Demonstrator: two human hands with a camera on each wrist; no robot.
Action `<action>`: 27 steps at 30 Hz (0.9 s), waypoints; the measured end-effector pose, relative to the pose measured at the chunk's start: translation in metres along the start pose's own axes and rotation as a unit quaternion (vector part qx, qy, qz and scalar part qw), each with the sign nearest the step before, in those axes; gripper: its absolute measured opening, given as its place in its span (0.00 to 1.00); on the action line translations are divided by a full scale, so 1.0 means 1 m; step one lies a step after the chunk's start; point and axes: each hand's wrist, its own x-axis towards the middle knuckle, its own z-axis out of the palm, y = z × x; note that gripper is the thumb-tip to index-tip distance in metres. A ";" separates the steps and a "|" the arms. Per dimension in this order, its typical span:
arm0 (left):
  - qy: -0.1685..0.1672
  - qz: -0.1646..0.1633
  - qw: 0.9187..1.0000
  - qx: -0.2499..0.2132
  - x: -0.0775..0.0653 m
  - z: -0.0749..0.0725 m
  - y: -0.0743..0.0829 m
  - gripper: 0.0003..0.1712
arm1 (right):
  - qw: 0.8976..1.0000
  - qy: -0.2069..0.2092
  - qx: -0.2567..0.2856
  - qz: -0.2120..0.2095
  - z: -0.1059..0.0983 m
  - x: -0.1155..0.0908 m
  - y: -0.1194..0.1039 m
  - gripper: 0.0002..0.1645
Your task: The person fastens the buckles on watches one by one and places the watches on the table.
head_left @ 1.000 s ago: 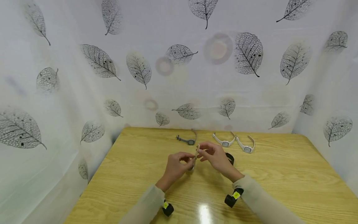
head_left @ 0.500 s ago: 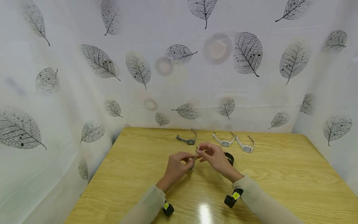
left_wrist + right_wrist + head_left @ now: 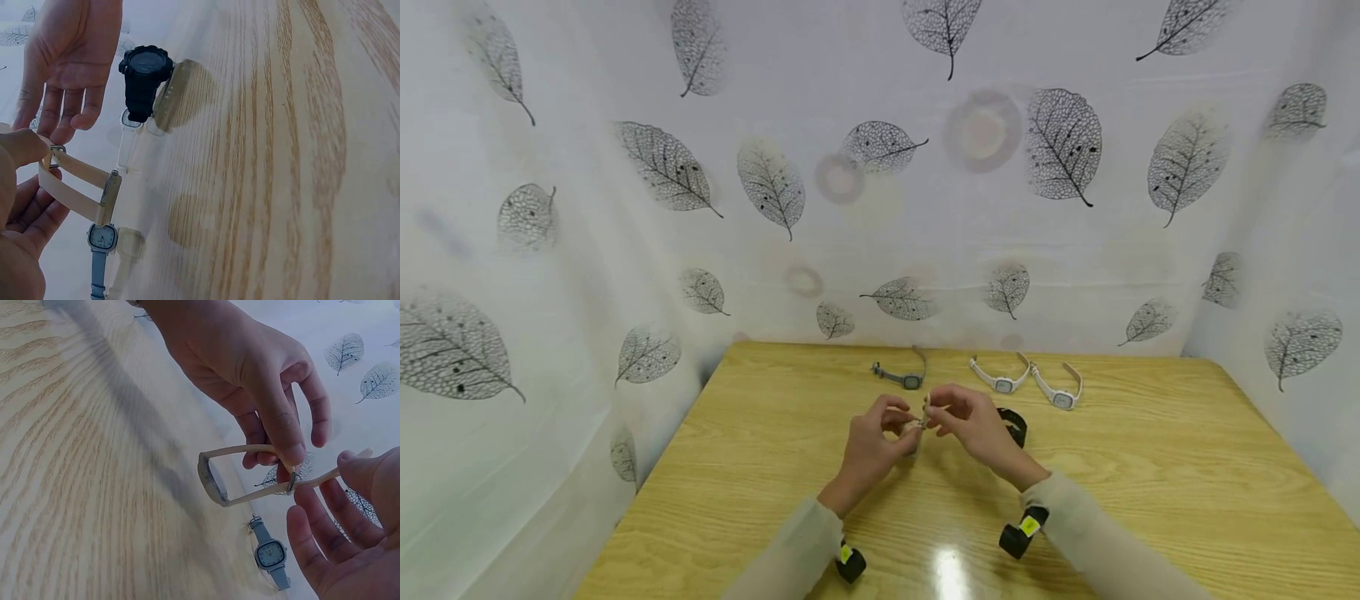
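Head view: pinching pale watch (image 3: 209, 481) by strap (image 3: 70, 197), below frame centre.
Pinched near buckle (image 3: 292, 482) with left hand (image 3: 872, 446), at strap's free end with right hand (image 3: 976, 425).

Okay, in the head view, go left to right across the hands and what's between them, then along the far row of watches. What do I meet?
Hands: left hand, cream-strapped watch, right hand. Far row: gray watch, white watch, second white watch.
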 end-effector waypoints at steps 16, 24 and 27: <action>-0.023 -0.041 0.999 -0.021 -0.002 -0.004 -0.002 0.20 | 0.999 0.016 0.026 0.019 0.001 -0.001 0.002 0.15; 0.005 -0.089 0.996 0.007 -0.002 -0.007 0.001 0.20 | 0.999 0.018 0.027 0.010 0.002 -0.002 -0.002 0.16; 0.005 -0.101 0.995 0.026 -0.001 -0.007 0.002 0.15 | 0.999 0.023 0.020 0.010 0.002 -0.002 -0.003 0.15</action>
